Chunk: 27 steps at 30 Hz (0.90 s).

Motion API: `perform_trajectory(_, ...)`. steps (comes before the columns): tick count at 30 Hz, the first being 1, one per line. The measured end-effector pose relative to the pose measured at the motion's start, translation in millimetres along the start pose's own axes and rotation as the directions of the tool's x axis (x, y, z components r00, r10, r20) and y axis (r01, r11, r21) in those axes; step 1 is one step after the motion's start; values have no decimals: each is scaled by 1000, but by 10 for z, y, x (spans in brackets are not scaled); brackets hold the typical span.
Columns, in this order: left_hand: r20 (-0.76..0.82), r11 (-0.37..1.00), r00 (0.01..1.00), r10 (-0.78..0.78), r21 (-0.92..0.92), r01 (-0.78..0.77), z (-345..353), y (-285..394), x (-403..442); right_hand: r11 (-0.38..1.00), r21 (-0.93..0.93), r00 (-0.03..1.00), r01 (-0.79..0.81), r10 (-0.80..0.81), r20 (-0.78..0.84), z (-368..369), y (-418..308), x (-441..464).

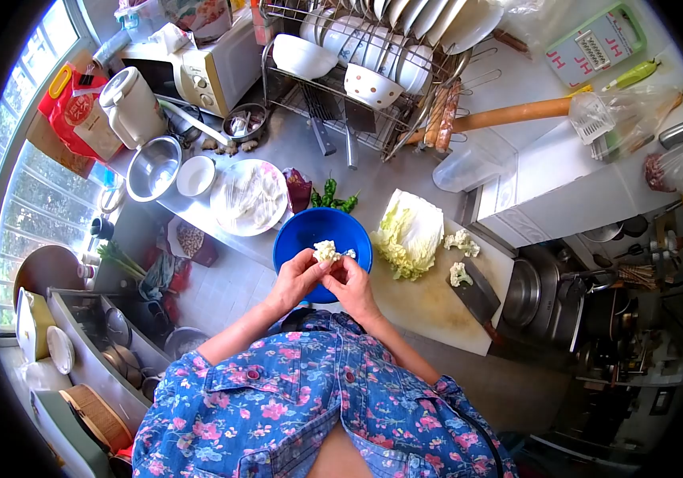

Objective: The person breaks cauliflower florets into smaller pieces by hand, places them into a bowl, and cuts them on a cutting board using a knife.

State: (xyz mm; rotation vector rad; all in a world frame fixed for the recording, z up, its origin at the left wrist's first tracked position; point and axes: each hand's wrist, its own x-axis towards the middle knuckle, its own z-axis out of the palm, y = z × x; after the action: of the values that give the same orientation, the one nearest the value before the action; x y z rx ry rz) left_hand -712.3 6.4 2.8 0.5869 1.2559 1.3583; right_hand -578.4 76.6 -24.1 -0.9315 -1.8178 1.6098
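Over a blue basin (307,229), my left hand (298,280) is closed on a cauliflower floret (326,251). My right hand (352,287) meets it, fingers also closed at the floret, with a small pale piece showing by its fingertips. To the right, a wedge of napa cabbage (410,237) lies partly on a cutting board (413,311). Two more cauliflower pieces sit on that board, one (462,242) behind the other (459,275). A cleaver (473,293) rests beside them, its handle toward the near right corner.
Green peppers (333,197) lie just behind the basin. At its left are a plastic-covered plate (247,195), a small white bowl (195,176) and a steel bowl (154,168). A dish rack (277,82) stands at the back; a sink (544,299) is at the right.
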Motion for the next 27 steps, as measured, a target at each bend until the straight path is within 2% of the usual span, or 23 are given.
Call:
perform_trajectory(2,-13,999,1000,0,45,1,-57,-102,33,999,31,999,-33,32,31,-18,-6,8)
perform_trajectory(7,-82,1000,996,30,12,-29,-45,-120,53,977,202,995,-69,53,84,-37,102,44)
perform_trajectory(12,-77,998,996,-45,-37,42,-99,-172,87,990,113,996,-80,74,57,3,73,15)
perform_trajectory(16,-65,997,998,-2,-73,-3,-72,-142,68,988,136,997,-72,67,39,19,3,2)
perform_trajectory(19,-97,997,995,38,-64,-44,-46,-190,86,995,6,995,-99,99,28,19,29,15)
perform_trajectory(22,-108,996,993,45,-68,-53,-30,-175,71,990,-21,991,-136,136,-11,35,-11,15)
perform_trajectory(25,-101,992,994,46,-113,-58,-24,-189,73,990,-125,997,-72,66,-44,43,44,30)
perform_trajectory(27,-93,987,995,35,-150,-49,-9,-157,74,996,47,996,-75,77,-46,57,45,27)
